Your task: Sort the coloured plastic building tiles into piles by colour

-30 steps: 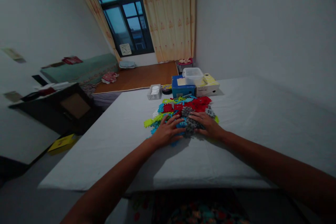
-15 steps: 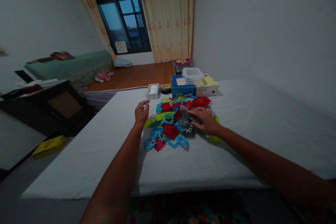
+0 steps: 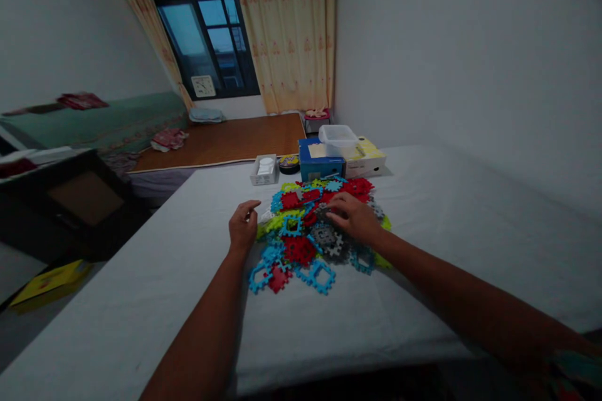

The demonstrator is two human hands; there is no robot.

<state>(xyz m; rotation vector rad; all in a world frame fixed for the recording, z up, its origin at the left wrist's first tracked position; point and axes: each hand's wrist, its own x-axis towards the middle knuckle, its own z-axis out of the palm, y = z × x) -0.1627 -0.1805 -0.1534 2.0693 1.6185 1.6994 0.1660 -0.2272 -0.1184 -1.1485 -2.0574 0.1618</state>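
A heap of plastic gear-edged building pieces lies on the white-covered surface, with red pieces (image 3: 298, 250), blue square frames (image 3: 322, 276), lime-green pieces (image 3: 277, 224) and grey pieces (image 3: 324, 235). My right hand (image 3: 356, 220) reaches over the heap's right side, its bent fingers at the grey pieces and the thumb apart from the index finger. No piece shows in its grasp. Just left of the heap is my left hand (image 3: 243, 225), with curled fingers and a gap between thumb and index finger. Nothing is visible in it.
Behind the heap stand a blue box (image 3: 322, 166), a clear plastic tub (image 3: 337, 138), a yellow-and-white box (image 3: 369, 160), a round tin (image 3: 288, 165) and a small white box (image 3: 264, 170). The white cloth (image 3: 188, 263) covers the surface. A yellow box (image 3: 49, 282) lies low at left.
The view has shifted slightly right. My left hand has drawn back a little, its fingers more curled. My right hand has stayed over the grey pieces with its fingers bending more.
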